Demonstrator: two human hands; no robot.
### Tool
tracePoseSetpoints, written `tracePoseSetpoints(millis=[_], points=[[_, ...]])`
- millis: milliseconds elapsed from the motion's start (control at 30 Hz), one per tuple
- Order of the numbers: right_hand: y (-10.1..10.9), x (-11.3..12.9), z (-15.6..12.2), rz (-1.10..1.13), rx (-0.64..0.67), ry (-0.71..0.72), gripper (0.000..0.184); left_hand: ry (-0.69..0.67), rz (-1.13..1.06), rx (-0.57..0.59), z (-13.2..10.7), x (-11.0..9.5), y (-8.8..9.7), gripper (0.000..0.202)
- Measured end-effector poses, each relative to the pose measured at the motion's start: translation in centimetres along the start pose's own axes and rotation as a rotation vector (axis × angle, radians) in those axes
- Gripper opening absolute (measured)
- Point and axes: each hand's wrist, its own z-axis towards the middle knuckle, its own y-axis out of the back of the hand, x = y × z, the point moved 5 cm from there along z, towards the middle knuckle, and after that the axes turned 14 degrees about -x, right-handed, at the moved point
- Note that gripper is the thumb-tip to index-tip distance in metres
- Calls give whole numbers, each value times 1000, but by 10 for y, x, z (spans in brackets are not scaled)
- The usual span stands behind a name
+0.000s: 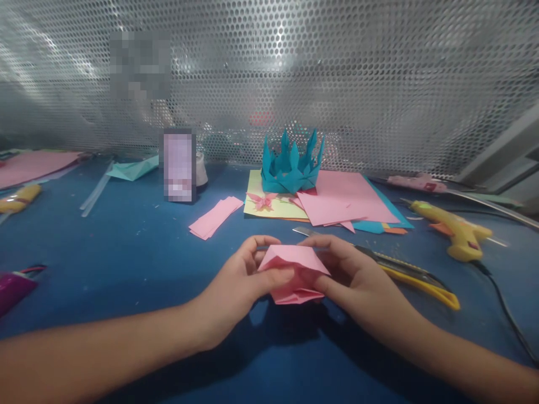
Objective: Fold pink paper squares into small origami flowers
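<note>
Between my two hands is a folded piece of pink paper (295, 255), held just above the blue table. My left hand (248, 275) grips its left side, the thumb pressed into an opening in the fold and the fingers behind. On the right side my right hand (345, 269) holds it the same way, thumb in front. Layers of the fold gape a little along the lower edge. A yellow and black utility knife (412, 275) lies beside my right hand, its blade end partly behind the fingers. Ahead of my left hand rests a stack of pink paper strips (216, 217).
A blue folded-paper crown (290, 168) stands on yellow and pink sheets (357, 196) at the back. To the right lies a yellow glue gun (452, 230) with a black cord. A phone (179, 165) stands at back left. A perforated metal panel (337, 73) closes off the far side.
</note>
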Motion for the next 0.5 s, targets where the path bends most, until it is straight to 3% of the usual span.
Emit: tracePoseSetpoints(millis=[100,200,300,500], points=[[4,2,-1,-69,-60,110,42,-2,20,-1,1,0,1,32],[8,8,-3,-182,-134,271,29,-45,88,-2,2,0,2,20],[7,12,-3,-280,-137,306,12,-61,95,23,3,2,2,13],[6,16,-5,-337,-148,366,11,-41,73,29,1,4,2,11]])
